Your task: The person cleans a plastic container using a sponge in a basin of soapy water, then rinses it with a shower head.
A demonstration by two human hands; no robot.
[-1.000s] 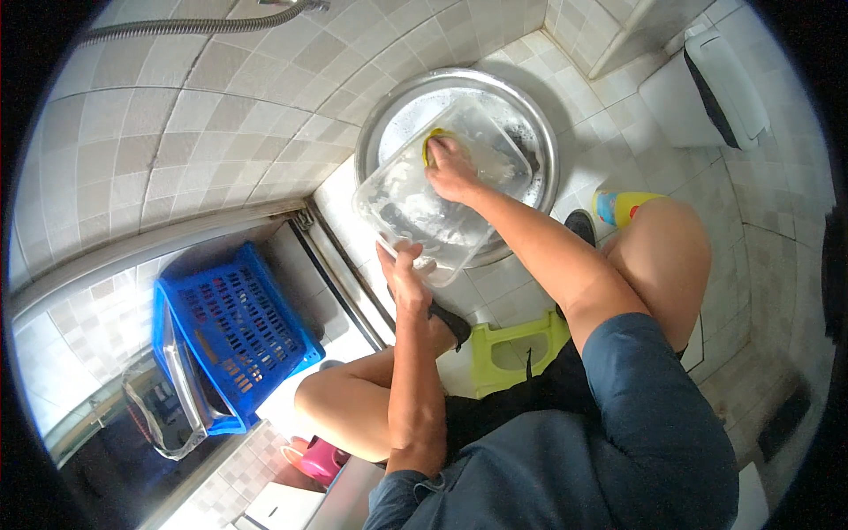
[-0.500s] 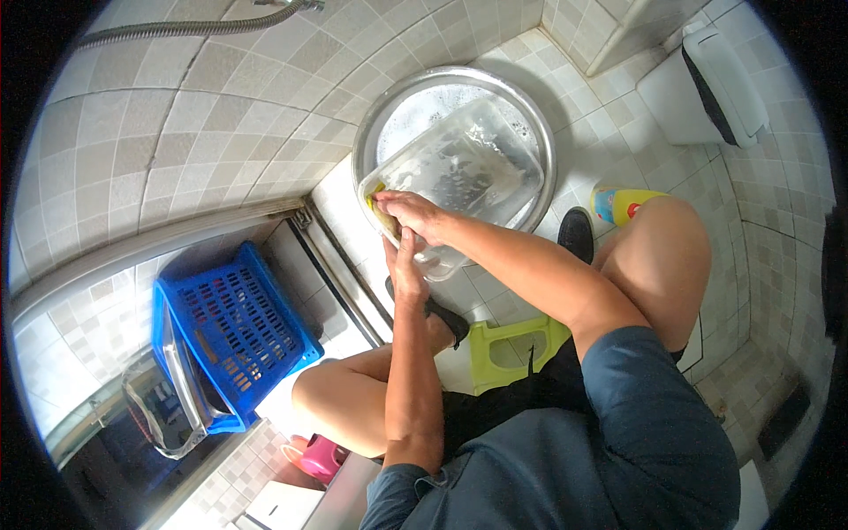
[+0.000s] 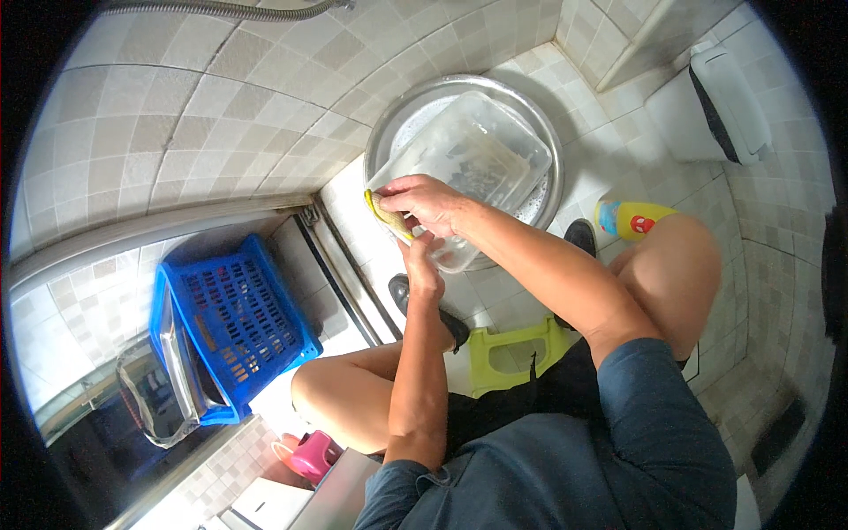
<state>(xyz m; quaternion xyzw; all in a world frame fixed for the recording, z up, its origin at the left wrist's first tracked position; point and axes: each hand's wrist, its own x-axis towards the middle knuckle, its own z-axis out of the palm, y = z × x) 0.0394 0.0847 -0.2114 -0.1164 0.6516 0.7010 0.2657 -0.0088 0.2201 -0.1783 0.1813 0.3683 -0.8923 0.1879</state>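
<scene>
- Yellow-edged sponge [image 3: 389, 217] sits in your right hand [image 3: 433, 205], pinched between the thumb and the bent fingers; the grip is drawn together, with no gap showing round what it holds.
- Your right fingers are curled, not spread, and their tips are partly hidden behind the sponge.
- Your left hand [image 3: 424, 267] is closed at the near left edge of the clear box [image 3: 484, 132], thumb up beside the lower end of the sponge; you cannot tell from here how its hidden fingers press beneath.
- Both your hands meet at that edge, the right one just above and beyond the left, close together.
- The box lies slantwise over the metal basin [image 3: 372, 146], its far end inside the rim and its near end reaching out past it toward you.
- Suds show in the basin around the box.
- A yellow bottle [image 3: 634, 219] lies near your right knee, next to your black shoe [image 3: 580, 234].
- Your green stool [image 3: 481, 353] stands between your legs, partly covered by your shorts [image 3: 556, 386].
- Well off to your left, a blue basket [image 3: 238, 318] rests tilted, with a pink container [image 3: 315, 455] nearer you.
</scene>
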